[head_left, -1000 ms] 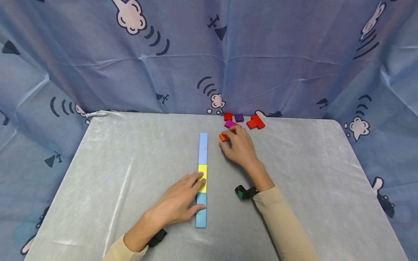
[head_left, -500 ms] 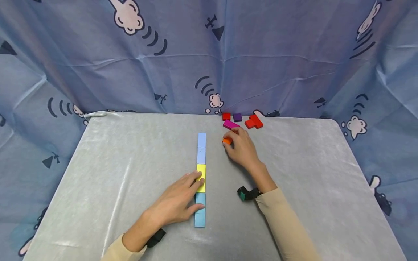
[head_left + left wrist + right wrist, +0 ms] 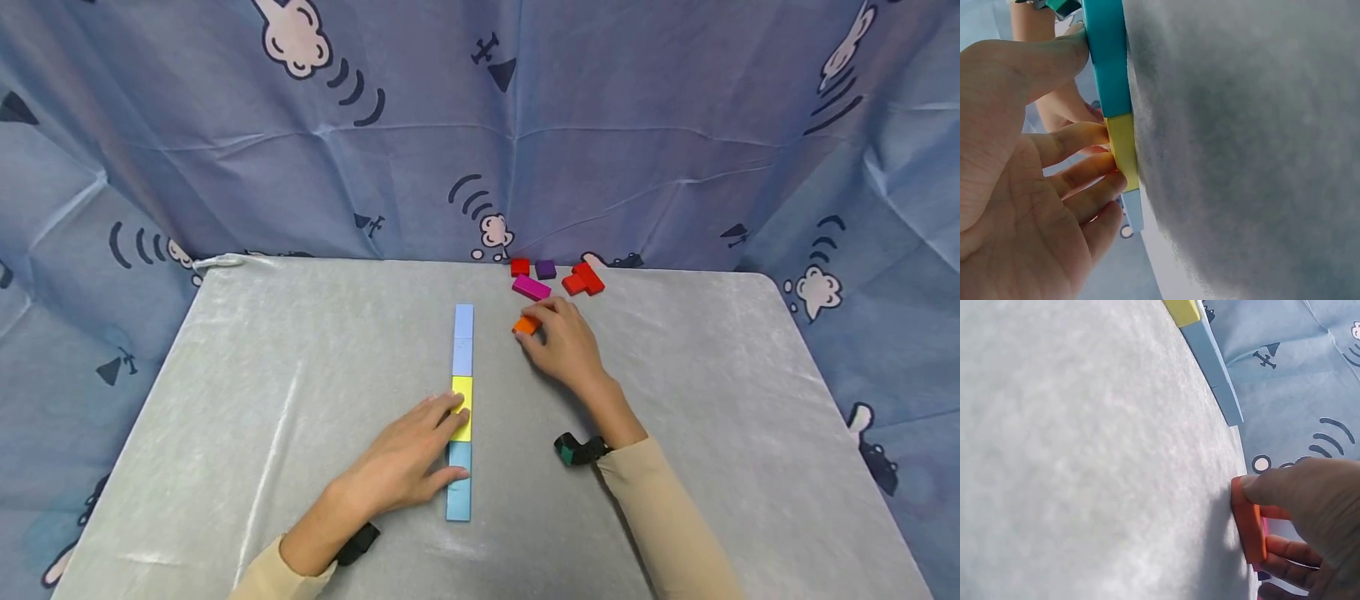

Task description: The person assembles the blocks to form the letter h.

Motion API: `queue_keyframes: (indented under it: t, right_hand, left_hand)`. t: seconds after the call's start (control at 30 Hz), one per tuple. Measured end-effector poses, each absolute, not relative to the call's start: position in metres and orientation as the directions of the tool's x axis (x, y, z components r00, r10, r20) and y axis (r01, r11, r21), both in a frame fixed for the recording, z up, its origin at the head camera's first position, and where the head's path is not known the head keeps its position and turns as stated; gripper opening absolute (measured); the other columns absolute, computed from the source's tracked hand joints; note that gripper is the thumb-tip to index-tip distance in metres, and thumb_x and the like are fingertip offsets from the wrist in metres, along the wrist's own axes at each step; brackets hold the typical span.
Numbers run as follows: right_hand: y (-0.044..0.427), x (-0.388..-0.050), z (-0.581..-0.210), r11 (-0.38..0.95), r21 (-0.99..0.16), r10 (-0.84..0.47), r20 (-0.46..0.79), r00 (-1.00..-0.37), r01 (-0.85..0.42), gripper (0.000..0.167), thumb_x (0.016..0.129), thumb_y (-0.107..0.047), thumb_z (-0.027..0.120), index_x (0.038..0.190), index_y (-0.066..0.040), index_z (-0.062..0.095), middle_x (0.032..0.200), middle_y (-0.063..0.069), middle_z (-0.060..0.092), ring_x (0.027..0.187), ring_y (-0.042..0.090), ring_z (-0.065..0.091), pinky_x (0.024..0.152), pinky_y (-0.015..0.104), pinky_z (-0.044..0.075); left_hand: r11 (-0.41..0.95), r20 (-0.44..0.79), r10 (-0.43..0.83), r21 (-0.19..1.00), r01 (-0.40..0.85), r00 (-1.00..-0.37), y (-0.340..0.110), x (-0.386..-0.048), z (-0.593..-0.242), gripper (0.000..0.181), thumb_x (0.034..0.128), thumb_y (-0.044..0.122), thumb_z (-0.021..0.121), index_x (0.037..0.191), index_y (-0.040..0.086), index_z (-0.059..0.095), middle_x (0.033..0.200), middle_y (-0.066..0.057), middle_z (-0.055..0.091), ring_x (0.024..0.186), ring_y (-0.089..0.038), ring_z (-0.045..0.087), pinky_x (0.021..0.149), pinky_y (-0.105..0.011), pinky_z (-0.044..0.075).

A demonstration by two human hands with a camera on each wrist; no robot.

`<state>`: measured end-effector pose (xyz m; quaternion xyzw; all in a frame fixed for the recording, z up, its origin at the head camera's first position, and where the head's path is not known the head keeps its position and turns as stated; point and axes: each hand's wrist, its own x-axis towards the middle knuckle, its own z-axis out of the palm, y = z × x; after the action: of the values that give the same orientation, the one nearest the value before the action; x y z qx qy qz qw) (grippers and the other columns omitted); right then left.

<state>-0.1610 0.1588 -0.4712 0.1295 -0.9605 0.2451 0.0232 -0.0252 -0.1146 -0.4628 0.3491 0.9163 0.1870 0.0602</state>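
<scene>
Orange block [image 3: 526,325] pinched beyond and to the right of the yellow block [image 3: 462,408]

The orange block is clamped between the thumb and fingers of the right hand [image 3: 566,342]; whether the cloth is touched by it cannot be told. By the left hand [image 3: 397,454], the yellow block is touched with extended fingertips, and its thumb, held apart from them, is rested on the teal section [image 3: 459,500] nearer than the yellow block. On the yellow block's far side the straight row is continued by a pale-blue section [image 3: 463,342], crossed by a seam.

Farther beyond the yellow block and to its right, a magenta bar [image 3: 532,287], a small red block [image 3: 520,267], a purple block [image 3: 546,269] and a stepped red shape [image 3: 584,279] are grouped near the cloth's back edge.

The table is covered by a grey cloth [image 3: 697,375] with a soft sheen; to the left of the yellow block it is marked by a long pale crease [image 3: 273,467], and its far left corner is bunched. Behind the yellow block and off to both sides, the space is enclosed by a blue-violet curtain [image 3: 420,75], printed with pale clouds, dark curved strokes and dark triangles, and lined with folds. Beige sleeves [image 3: 675,517] are worn on both arms.
</scene>
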Motion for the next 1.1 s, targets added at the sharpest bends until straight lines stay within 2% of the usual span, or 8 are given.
queue_keyframes:
  t: [0.3,0.7,1.1]
  right_hand:
    - [0.166,-0.148,-0.466,0.83,-0.463,-0.305,0.093,-0.948,-0.312,0.035,0.095,-0.024,0.08,0.126,-0.008,0.076,0.135,0.018,0.065,0.125,0.039,0.059,0.107,0.057,0.055]
    - [0.173,-0.136,-0.467,0.812,-0.481,-0.319,0.109,-0.941,-0.331,0.036,0.092,-0.024,0.083,0.123,-0.008,0.078,0.133,0.017,0.068,0.125,0.037,0.061,0.105,0.057,0.056]
    - [0.184,-0.109,-0.47,0.758,-0.522,-0.377,0.14,-0.915,-0.392,0.047,0.089,-0.03,0.086,0.128,-0.005,0.074,0.131,0.012,0.072,0.125,0.033,0.064,0.11,0.053,0.056]
  left_hand:
    - [0.69,0.015,0.657,0.391,0.609,-0.754,-0.112,-0.026,-0.464,0.071,0.0962,0.045,0.077,0.15,0.004,0.056,0.161,-0.016,0.05,0.152,-0.029,0.047,0.132,-0.042,0.035]
    - [0.695,0.013,0.652,0.389,0.604,-0.758,-0.114,-0.025,-0.463,0.071,0.0956,0.046,0.077,0.149,0.004,0.057,0.16,-0.015,0.05,0.151,-0.028,0.048,0.132,-0.041,0.035]
    - [0.698,-0.007,0.65,0.4,0.594,-0.76,-0.115,-0.024,-0.462,0.072,0.0966,0.046,0.076,0.151,0.004,0.056,0.162,-0.015,0.049,0.153,-0.028,0.046,0.133,-0.041,0.034]
